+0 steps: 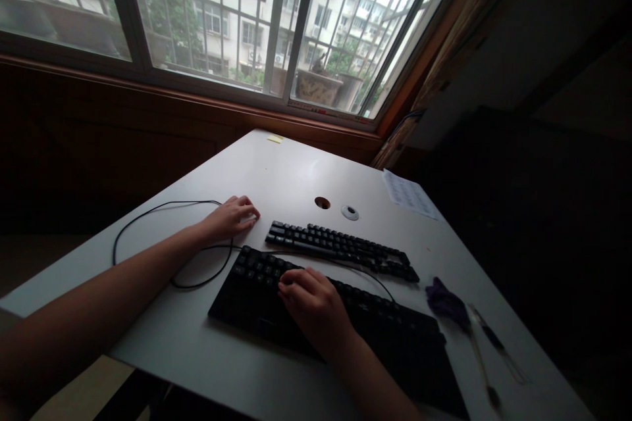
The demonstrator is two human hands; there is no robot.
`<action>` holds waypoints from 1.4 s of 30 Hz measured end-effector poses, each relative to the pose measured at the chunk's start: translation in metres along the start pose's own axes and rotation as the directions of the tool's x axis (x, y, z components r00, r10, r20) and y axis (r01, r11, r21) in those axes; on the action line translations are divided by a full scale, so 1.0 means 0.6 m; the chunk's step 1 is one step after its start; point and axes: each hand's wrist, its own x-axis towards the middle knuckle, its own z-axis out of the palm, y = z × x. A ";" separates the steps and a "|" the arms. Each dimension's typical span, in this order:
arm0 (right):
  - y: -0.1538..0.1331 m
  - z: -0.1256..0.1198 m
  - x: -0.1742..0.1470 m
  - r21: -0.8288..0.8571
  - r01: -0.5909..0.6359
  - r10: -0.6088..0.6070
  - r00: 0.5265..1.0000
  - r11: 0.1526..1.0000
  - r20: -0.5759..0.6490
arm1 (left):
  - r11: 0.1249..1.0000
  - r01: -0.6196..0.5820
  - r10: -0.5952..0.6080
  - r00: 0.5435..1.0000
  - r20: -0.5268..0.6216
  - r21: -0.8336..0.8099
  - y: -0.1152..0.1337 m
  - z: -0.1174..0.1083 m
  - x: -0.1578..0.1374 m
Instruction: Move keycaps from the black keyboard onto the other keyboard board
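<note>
A black keyboard (266,325) lies at an angle across the front of the desk, with keycaps standing along its far side. My right hand (316,306) is over it, the fingers curled into a pinch near the upper-left keys; anything between them is hidden. Farther back, my left hand (234,217) rests on the desk with its fingers closed round a small pale thing (251,217) that I cannot make out. Just beyond the keyboard, rows of loose black keycaps (336,243) lie laid out like a key layout, to the right of my left hand.
A black cable (143,210) loops on the left of the white desk (207,355). To the right lie a purple cloth (447,302), a thin brush-like tool (481,362) and a wire-ended tool (496,342). Farther back are a cable hole (322,203), its round cover (350,212) and a printed sheet (409,195).
</note>
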 end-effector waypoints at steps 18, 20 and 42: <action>-0.001 0.003 -0.003 0.032 -0.022 0.023 0.999 0.999 -0.025 | 1.000 -0.010 0.010 1.000 -0.005 0.013 0.000 -0.001 -0.001; -0.003 0.001 -0.001 0.029 -0.036 0.036 0.999 0.999 -0.021 | 1.000 -0.006 0.006 1.000 -0.002 0.014 0.001 -0.001 -0.002; 0.008 0.000 -0.008 0.168 -0.114 0.123 0.991 0.979 -0.044 | 1.000 -0.022 0.022 1.000 -0.010 0.004 -0.001 0.000 -0.002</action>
